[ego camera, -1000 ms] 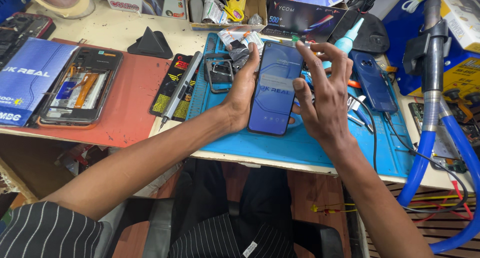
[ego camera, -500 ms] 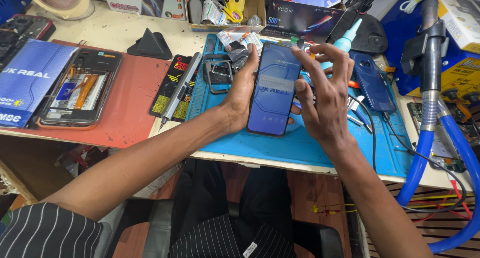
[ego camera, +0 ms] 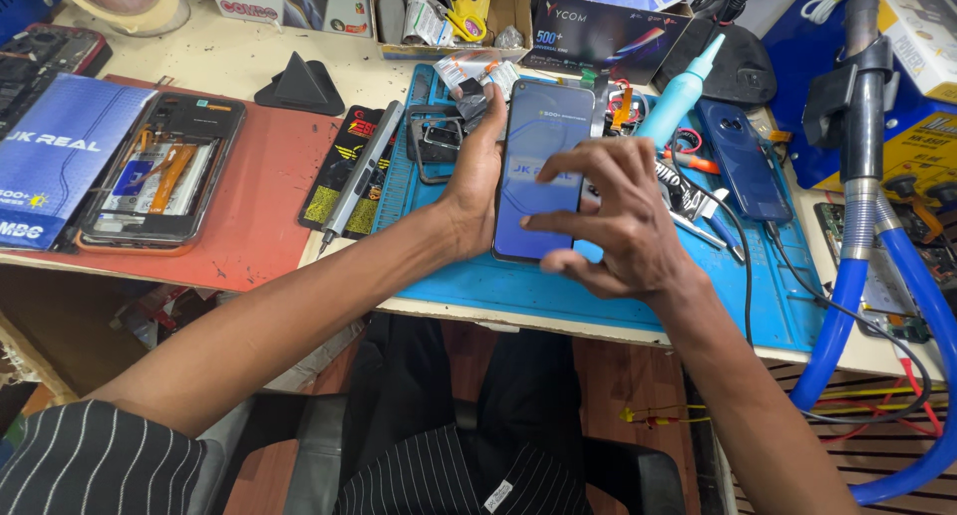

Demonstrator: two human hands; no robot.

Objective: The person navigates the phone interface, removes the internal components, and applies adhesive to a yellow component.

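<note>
A slim phone [ego camera: 538, 166] with a glossy blue film on its face lies lengthwise between the two hands, over a blue ribbed mat [ego camera: 638, 296]. The left hand [ego camera: 477, 171] grips its left edge, palm against the side and thumb along the rim. The right hand [ego camera: 613, 216] is half open above the lower part of the film, fingers spread and curled, the fingertips [ego camera: 543, 171] resting on or just over the smooth surface; whether they pinch anything cannot be told. Just beyond the right hand stands a pale blue squeeze bottle [ego camera: 678, 96] with a tapered nozzle, and to its right lies a dark blue phone back [ego camera: 740, 158], shiny and rounded. Left of the left hand lie a slender metal screwdriver [ego camera: 361, 176] and, farther out on a red mat [ego camera: 254, 206], an opened phone [ego camera: 159, 171] with bare innards. The worktop [ego camera: 229, 61] beyond is pale and scuffed.
</note>
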